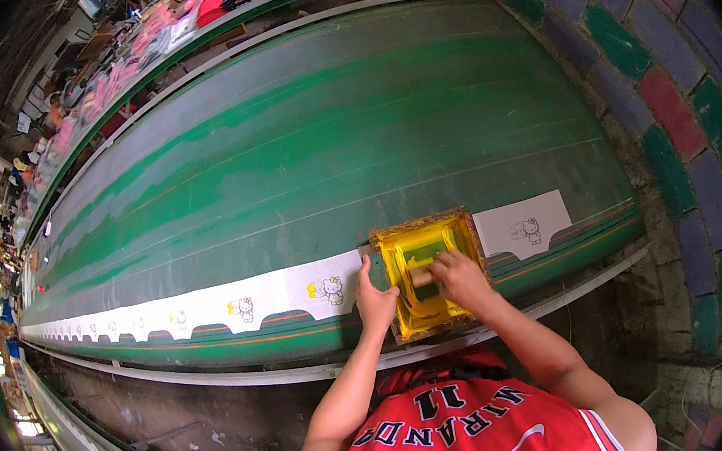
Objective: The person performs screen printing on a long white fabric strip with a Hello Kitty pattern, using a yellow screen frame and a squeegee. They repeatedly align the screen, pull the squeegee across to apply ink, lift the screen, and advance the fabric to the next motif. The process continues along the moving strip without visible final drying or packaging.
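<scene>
A small wooden-framed printing screen with a yellow mesh lies on the near edge of a long green table, over a row of white fabric pieces. My left hand grips the frame's left side. My right hand is inside the frame, closed on a small squeegee that rests on the mesh. To the left, white fabric pieces carry a small cartoon cat print with yellow. One white piece to the right of the screen shows the cat in outline only.
The table runs far to the left with several more printed pieces along its near edge. A second table at the back holds pink and red garments. A floor of red, green and grey paving blocks lies on the right. A metal rail runs below the table.
</scene>
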Tool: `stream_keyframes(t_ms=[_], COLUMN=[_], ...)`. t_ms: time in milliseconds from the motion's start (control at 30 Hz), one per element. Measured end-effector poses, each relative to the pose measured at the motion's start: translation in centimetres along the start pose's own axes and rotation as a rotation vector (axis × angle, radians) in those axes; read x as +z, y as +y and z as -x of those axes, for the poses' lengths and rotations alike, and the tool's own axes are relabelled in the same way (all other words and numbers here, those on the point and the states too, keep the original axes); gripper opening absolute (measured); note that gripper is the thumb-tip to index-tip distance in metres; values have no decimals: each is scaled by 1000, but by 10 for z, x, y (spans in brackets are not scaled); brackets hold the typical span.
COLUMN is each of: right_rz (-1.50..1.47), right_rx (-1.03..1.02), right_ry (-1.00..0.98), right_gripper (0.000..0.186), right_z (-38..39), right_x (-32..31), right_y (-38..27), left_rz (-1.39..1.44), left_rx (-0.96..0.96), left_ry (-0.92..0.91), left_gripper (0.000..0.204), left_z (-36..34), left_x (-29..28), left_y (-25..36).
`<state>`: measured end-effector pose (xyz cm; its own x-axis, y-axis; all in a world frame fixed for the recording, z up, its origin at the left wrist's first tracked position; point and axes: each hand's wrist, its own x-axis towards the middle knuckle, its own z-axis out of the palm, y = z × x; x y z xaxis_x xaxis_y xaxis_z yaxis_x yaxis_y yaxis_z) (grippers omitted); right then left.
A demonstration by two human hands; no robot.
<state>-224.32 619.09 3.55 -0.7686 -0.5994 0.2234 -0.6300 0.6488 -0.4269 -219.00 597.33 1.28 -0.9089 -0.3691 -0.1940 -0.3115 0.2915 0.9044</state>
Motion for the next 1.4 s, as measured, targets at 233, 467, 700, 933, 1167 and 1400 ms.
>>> stream_keyframes(t_ms=[233, 467, 700, 933, 1167, 1400], right_rz=[-23, -50, -8, -22, -68, -66], right_rx=[-101, -132, -74, -53, -49, -50], right_ry=[6, 20, -21, -78, -100, -89], right_gripper=[43, 51, 58, 60, 58, 56], right_z=[64, 71, 117, 155, 160, 158], right_x=[-11, -60, -115, -142, -147, -148], right_y=[-23, 11, 109, 176, 187, 187], left_rz=[-10, 60, 72, 131, 22, -29], left_rx=[134, 249, 206, 142, 161, 186], left_ry=[87, 151, 98, 23, 60, 62], left_gripper=[96, 99, 96, 93, 92, 86], left_z=[0, 18, 27, 36, 35, 32], left_x=[9, 42, 160, 232, 242, 245], left_y=[-9, 32, 72, 93, 89, 81])
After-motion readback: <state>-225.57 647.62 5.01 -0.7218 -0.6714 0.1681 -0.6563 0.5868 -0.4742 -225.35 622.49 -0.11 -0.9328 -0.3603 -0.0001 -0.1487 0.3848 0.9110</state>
